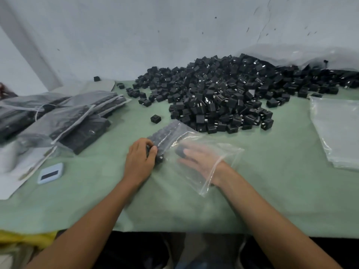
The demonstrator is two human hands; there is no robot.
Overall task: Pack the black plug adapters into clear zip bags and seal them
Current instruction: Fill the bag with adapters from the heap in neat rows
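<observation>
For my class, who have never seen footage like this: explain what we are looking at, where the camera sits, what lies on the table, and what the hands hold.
There is no machine: a person's two bare hands work, filmed by one camera worn on the head, looking down. On the green table cover lies a heap of black plug adapters. Filled bags are stacked far left, empty bags right. The right hand is inside a clear zip bag, reaching for an adapter. The left hand holds the row of adapters at the bag's edge.
</observation>
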